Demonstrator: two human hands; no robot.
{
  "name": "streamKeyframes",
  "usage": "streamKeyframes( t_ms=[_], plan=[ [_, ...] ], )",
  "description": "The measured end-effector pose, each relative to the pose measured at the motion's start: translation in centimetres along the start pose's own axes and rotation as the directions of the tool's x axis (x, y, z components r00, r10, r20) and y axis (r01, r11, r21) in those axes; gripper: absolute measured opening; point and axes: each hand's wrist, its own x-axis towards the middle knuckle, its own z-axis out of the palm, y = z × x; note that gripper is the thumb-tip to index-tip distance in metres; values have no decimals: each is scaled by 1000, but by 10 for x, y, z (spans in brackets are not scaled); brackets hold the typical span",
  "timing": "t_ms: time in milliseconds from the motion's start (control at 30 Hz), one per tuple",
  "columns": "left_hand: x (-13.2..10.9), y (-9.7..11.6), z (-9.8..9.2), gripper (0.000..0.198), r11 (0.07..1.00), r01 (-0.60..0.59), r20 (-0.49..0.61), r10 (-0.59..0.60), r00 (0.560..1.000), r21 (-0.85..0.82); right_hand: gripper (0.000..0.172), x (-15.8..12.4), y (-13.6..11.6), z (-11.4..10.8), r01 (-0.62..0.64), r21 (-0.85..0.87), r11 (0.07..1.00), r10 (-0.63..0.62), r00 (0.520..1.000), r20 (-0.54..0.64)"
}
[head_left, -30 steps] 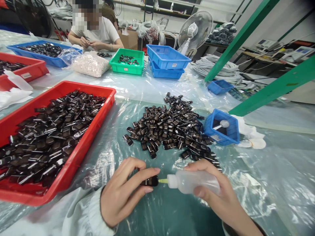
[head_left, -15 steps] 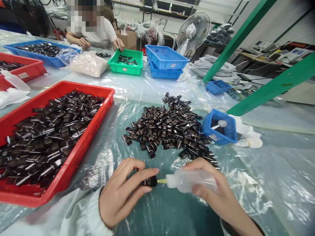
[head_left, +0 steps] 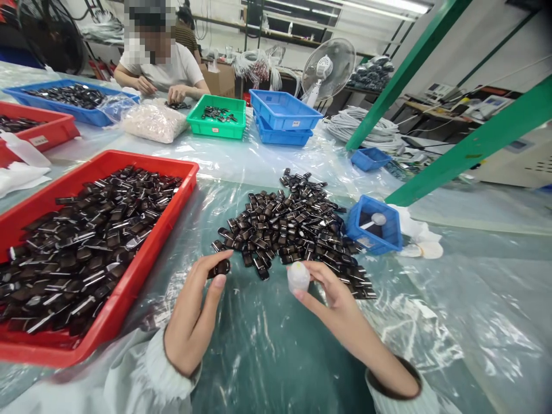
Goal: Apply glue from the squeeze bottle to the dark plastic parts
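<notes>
Between the thumb and fingers of my left hand [head_left: 194, 313] is a small black plastic piece [head_left: 219, 268], dark and glossy with rounded ends. My right hand [head_left: 338, 310] grips a translucent white squeeze bottle [head_left: 298, 277], whose capped end points toward me. The bottle and the piece are apart. Beyond both hands, a loose pile of similar black pieces [head_left: 293, 221] lies on the plastic-covered table [head_left: 267, 368]. To my left, a large red tray [head_left: 161, 241] holds many more of these pieces.
A small blue bin [head_left: 374, 230] with a white spoon [head_left: 374, 220] stands right of the pile, near white tissue [head_left: 418, 236]. Farther back are a green tray [head_left: 218, 127], stacked blue trays [head_left: 284, 115], a bag of pale bits [head_left: 153, 119] and a seated person [head_left: 172, 63]. A green post [head_left: 409, 103] slants at right.
The bottle's tip has left the black piece and turned toward me. My left hand has moved left and up with the piece. The person opposite has drawn a hand away from the green tray.
</notes>
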Motion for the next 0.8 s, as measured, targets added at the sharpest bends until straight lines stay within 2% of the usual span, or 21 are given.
streamKeyframes(
  t_ms=[133,200,267,333,367,400,467,500,567,667,800],
  plan=[
    [-3,-1,1,28,998,-1,1,1,1000,-67,25,3,6,10,30,-75,997,-35,997,-65],
    [-3,0,1,28,995,-3,5,4,1000,-104,31,1,7,11,61,-130,990,-79,987,-138],
    [-3,0,2,28,991,-8,-4,7,1000,-136,35,-5,6,12,130,-223,966,-192,941,-280],
    [-4,-1,3,28,988,-17,-23,14,1000,-155,27,-14,2,18,239,-324,915,-354,860,-367],
    [-4,-1,3,27,987,-26,-33,21,999,-155,20,-18,0,22,307,-353,884,-426,841,-335],
    [-5,-2,3,26,989,-37,-40,31,999,-146,16,-22,-4,28,364,-362,858,-469,842,-267],
    [-6,-3,4,24,993,-61,-45,57,997,-103,14,-24,-11,44,470,-388,793,-519,855,-24],
    [-7,-4,4,23,993,-87,-43,84,996,-78,17,-23,-14,53,479,-420,770,-499,864,71],
    [-8,-5,4,23,988,-151,-26,150,988,-43,25,-16,-18,69,467,-467,751,-435,882,181],
    [-8,-5,4,25,975,-220,6,220,975,-21,24,-1,-19,85,440,-462,770,-398,897,191],
    [-7,-5,4,26,970,-244,15,244,970,-8,20,8,-20,84,411,-345,844,-379,912,158]
  ],
)
